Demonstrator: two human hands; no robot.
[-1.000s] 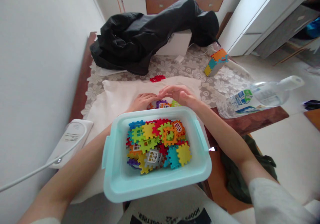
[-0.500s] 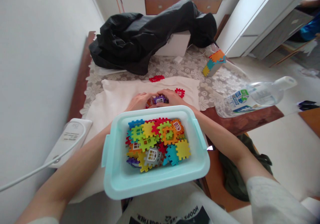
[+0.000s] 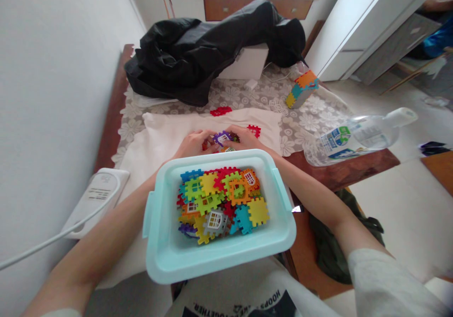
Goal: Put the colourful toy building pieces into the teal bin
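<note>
Beyond the far rim of a light teal tub (image 3: 166, 251), my left hand (image 3: 195, 143) and my right hand (image 3: 244, 137) are closed around interlocking plastic building tiles. A purple window tile (image 3: 222, 138) shows between them, held from both sides. Orange bits show by the left fingers, and an orange tile (image 3: 228, 150) peeks over the rim below. How these pieces join is partly hidden by my fingers and the tub. Inside the tub lies a heap of colourful tiles (image 3: 205, 199). A red tile (image 3: 254, 130) lies just past my right hand, and red tiles (image 3: 221, 111) lie farther back.
A tile-built block (image 3: 302, 89) stands at the back right. A large clear bottle (image 3: 357, 137) is at the table's right edge. Black fabric (image 3: 212, 43) drapes over a white box (image 3: 247, 62). A white device with a cable (image 3: 97, 189) sits left, on white cloth (image 3: 159, 137).
The purple window tile between my hands has turned and is more exposed. My fingers have shifted, and an orange tile now shows below it.
</note>
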